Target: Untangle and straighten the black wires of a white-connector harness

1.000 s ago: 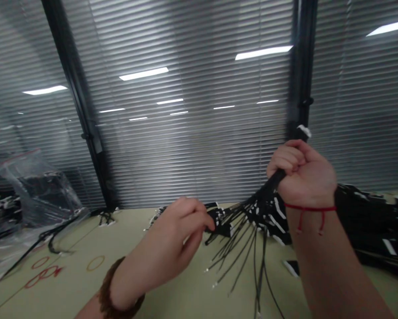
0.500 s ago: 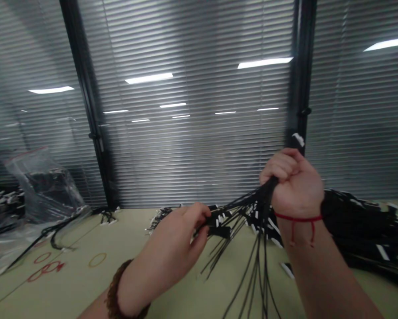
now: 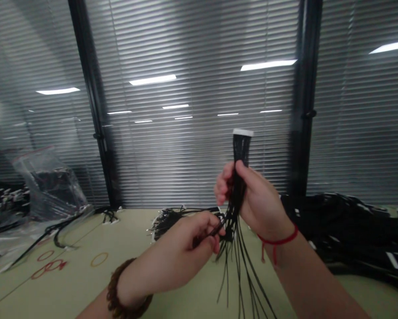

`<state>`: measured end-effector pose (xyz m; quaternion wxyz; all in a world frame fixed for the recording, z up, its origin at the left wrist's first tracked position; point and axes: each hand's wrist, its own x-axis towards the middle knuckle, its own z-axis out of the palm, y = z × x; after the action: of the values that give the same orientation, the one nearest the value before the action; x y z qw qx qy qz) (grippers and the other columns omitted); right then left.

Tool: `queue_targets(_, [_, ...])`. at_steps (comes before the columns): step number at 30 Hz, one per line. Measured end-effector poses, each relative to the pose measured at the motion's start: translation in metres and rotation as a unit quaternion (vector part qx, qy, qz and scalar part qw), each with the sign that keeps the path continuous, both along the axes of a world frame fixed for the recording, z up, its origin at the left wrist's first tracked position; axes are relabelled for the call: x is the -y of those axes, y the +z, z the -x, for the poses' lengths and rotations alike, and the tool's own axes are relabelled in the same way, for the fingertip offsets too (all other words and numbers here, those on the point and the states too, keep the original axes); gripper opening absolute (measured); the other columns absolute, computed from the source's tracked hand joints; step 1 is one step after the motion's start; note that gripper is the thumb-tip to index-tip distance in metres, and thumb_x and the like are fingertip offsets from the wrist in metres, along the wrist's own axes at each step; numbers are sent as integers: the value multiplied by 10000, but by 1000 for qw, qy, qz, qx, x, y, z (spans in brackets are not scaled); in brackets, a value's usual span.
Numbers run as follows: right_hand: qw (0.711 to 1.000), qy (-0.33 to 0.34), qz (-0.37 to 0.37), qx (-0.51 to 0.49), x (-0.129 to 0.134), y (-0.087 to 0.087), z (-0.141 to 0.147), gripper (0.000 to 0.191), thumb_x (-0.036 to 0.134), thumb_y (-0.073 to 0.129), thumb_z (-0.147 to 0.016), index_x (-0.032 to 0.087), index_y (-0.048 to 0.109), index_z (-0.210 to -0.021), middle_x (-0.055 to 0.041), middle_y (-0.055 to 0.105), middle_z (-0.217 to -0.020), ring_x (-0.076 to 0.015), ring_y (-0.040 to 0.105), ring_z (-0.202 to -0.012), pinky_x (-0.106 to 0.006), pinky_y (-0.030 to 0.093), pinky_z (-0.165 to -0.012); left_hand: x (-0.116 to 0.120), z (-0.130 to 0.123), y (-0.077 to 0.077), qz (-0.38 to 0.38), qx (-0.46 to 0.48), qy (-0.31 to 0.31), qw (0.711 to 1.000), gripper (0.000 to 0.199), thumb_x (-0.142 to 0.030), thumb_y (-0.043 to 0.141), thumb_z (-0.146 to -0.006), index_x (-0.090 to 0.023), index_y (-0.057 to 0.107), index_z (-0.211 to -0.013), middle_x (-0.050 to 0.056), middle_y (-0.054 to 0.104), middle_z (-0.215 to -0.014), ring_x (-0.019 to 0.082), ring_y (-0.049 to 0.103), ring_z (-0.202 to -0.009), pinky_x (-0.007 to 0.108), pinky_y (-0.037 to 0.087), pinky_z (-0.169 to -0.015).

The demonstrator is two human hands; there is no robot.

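Note:
A bundle of thin black wires stands upright in front of the blinds, topped by a white connector. My right hand is closed around its upper part, the thumb across the front. Loose wire ends fan out and hang below that hand. My left hand, lower and to the left, pinches some black wires of the bundle between thumb and fingers.
Black wire harnesses with white connectors are piled at the right. More wires lie behind my left hand. A clear plastic bag stands at the left, with red rubber bands and a yellow band on the table.
My right hand has moved left and turned, bringing the bundle upright with its white connector on top. My left hand has shifted slightly right, and the two hands are closer together.

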<state>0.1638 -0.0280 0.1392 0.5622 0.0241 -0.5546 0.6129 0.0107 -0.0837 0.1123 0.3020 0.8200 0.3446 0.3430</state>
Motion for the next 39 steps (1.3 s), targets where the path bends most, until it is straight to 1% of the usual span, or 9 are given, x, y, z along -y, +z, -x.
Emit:
queue_targets(4, [995,-3,8,96,-1,-8,14,287,412,575,-846,132,568,-787,-42,594,-667,-125,575,-591,-216,456,-528,-3,-2,3,9,48,13,999,119,-188,436,-808,-148,533,-753,-19,440,-650,121,376,-589,248,310,-522])
queue_targets(8, [991,-24,21,129,-6,-8,11,314,452,572,-835,139,562,-816,-32,582,-689,-103,547,-580,-163,405,-430,-5,0,7,-16,88,63,994,88,-183,440,-756,-161,506,-702,-17,460,-645,107,359,-552,239,283,-489])
queue_targets(12, [988,-42,21,147,-12,-7,1,308,446,578,-836,138,557,-843,-25,562,-688,-88,515,-548,-131,334,-351,-6,8,9,-61,128,145,979,117,-158,491,-719,-211,399,-671,-93,278,-540,85,222,-467,214,186,-423])
queue_targets(17, [982,-21,10,187,-14,-5,-8,296,410,570,-854,117,538,-875,-35,561,-756,-89,526,-577,-150,391,-391,-10,20,13,-215,64,292,930,414,-235,640,-703,-221,249,-566,-97,235,-518,87,228,-478,232,206,-463])
queue_targets(20, [980,-4,-2,197,-15,-5,-9,275,382,582,-852,117,524,-897,-25,559,-780,-102,559,-634,-199,466,-492,-13,27,15,-302,-22,341,890,342,-255,634,-730,-206,335,-572,-79,313,-523,102,294,-490,253,228,-499])
queue_targets(23, [979,-9,-19,205,-17,-8,-8,272,379,587,-848,117,532,-902,-16,563,-785,-104,572,-650,-250,499,-581,-17,30,15,-294,-46,310,903,251,-256,573,-790,-198,410,-608,-66,364,-531,111,334,-498,260,240,-508])
queue_targets(30, [961,-58,-85,257,-15,-11,2,240,352,632,-811,128,643,-896,-29,618,-799,-117,567,-733,-268,438,-713,-15,24,14,-164,1,179,970,273,-315,500,-840,-205,372,-625,-68,331,-557,103,309,-503,236,244,-466])
queue_targets(37, [957,-101,-100,252,-14,-10,0,174,296,599,-833,137,605,-902,2,591,-702,-101,548,-665,-250,416,-671,-8,24,21,-73,102,154,980,263,-307,455,-872,-195,411,-638,-81,311,-522,85,245,-453,222,237,-436])
queue_targets(39, [959,-95,-93,251,-14,-11,2,166,286,576,-841,128,567,-891,1,581,-692,-105,557,-645,-258,433,-652,-6,23,23,-42,96,118,987,219,-293,487,-855,-180,499,-668,-69,377,-529,89,326,-474,222,303,-477])
